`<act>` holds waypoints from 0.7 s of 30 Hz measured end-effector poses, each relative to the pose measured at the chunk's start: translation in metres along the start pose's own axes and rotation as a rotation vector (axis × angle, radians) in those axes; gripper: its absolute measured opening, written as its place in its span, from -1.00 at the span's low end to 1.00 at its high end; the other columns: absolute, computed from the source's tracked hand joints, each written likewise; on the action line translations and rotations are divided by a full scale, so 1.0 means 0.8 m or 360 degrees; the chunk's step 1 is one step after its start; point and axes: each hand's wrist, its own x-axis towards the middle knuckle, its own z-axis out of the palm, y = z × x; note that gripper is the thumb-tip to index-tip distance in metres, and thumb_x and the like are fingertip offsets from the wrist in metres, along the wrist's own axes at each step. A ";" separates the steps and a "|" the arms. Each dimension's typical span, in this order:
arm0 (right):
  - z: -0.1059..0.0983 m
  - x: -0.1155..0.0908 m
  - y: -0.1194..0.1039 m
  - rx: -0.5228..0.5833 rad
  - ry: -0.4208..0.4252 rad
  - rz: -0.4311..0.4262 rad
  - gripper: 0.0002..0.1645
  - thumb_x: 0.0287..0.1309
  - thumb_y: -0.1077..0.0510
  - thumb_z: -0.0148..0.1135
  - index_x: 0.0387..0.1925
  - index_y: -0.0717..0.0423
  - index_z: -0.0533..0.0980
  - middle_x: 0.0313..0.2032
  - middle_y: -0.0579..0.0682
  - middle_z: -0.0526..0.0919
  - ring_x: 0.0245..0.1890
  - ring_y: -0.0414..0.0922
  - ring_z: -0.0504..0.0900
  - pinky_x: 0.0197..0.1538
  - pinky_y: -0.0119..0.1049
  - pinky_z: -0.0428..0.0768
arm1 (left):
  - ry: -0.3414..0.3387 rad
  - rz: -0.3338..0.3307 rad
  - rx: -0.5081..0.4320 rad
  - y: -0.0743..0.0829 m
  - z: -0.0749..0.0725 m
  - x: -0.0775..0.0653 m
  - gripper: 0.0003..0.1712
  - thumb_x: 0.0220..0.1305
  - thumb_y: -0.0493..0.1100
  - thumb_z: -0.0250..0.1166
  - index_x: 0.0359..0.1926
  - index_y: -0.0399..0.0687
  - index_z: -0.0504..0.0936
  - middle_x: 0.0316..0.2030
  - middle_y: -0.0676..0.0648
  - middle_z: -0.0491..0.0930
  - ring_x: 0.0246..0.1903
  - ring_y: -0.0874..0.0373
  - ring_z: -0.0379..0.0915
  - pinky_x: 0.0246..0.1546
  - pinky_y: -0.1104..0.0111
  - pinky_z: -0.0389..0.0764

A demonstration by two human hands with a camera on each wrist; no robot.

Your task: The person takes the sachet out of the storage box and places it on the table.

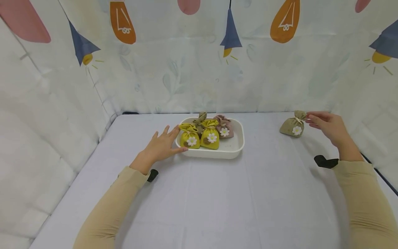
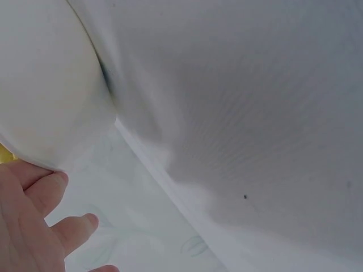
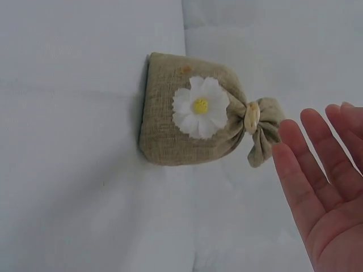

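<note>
A white oval tray (image 1: 230,152) holds two yellow pouches (image 1: 209,141), an olive pouch (image 1: 200,119) partly hidden behind them, and a mauve pouch (image 1: 226,131); white flowers show on all but the olive one. Spread at the tray's left end is my left hand (image 1: 160,147), its thumb and a finger at the rim. The left wrist view has that hand (image 2: 28,215) against the tray wall (image 2: 57,102). Far right, an olive-brown pouch (image 1: 292,127) with a white flower stands on the table. My right hand (image 1: 331,126) has extended fingertips beside its tied neck; contact is unclear.
A white cloth covers the table (image 1: 217,197). Fabric walls with printed lamps (image 1: 231,31) enclose its back and sides. Black pieces (image 1: 325,162) stick out at both sleeve cuffs. A dark object (image 1: 130,112) sits at the back left edge.
</note>
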 end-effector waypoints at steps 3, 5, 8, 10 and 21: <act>0.008 0.002 -0.004 -0.0004 0.0007 -0.0066 -0.73 0.45 0.28 0.20 -0.10 -0.11 0.73 -0.24 -0.37 0.74 -0.23 -0.43 0.72 -0.13 -0.59 0.62 | -0.0006 -0.0009 0.0009 0.000 0.000 0.000 0.23 0.32 0.57 0.08 0.65 -0.11 -0.11 0.62 -0.15 -0.14 0.58 -0.24 -0.35 0.43 -0.35 -0.19; 0.015 0.004 -0.007 0.0023 -0.0001 -0.0122 -0.73 0.44 0.32 0.18 -0.08 -0.02 0.73 -0.23 -0.33 0.75 -0.23 -0.41 0.73 -0.13 -0.59 0.62 | -0.0005 -0.0012 0.0010 0.001 0.001 0.000 0.22 0.32 0.56 0.09 0.65 -0.11 -0.11 0.63 -0.15 -0.14 0.58 -0.24 -0.35 0.43 -0.35 -0.19; 0.025 0.006 -0.011 0.0045 -0.0017 -0.0199 -0.74 0.44 0.37 0.17 -0.05 0.12 0.72 -0.23 -0.29 0.77 -0.24 -0.40 0.74 -0.13 -0.59 0.62 | -0.0002 -0.0013 0.0005 0.002 0.000 0.000 0.22 0.32 0.55 0.10 0.65 -0.12 -0.10 0.62 -0.15 -0.13 0.58 -0.24 -0.34 0.43 -0.35 -0.19; 0.031 0.007 -0.014 0.0020 -0.0030 -0.0218 -0.76 0.44 0.36 0.17 -0.03 0.19 0.71 -0.22 -0.29 0.77 -0.23 -0.40 0.74 -0.12 -0.59 0.62 | -0.0002 -0.0013 0.0005 0.002 0.000 0.000 0.22 0.33 0.54 0.10 0.65 -0.12 -0.11 0.62 -0.16 -0.12 0.58 -0.24 -0.34 0.43 -0.35 -0.19; 0.071 0.009 -0.030 -0.0247 -0.0193 -0.0213 -0.59 0.50 0.24 0.15 0.19 0.51 0.50 -0.13 -0.42 0.70 -0.14 -0.44 0.70 -0.07 -0.56 0.62 | 0.0009 -0.0008 0.0013 0.002 0.000 -0.001 0.22 0.34 0.54 0.09 0.65 -0.12 -0.13 0.62 -0.17 -0.10 0.57 -0.25 -0.32 0.43 -0.35 -0.17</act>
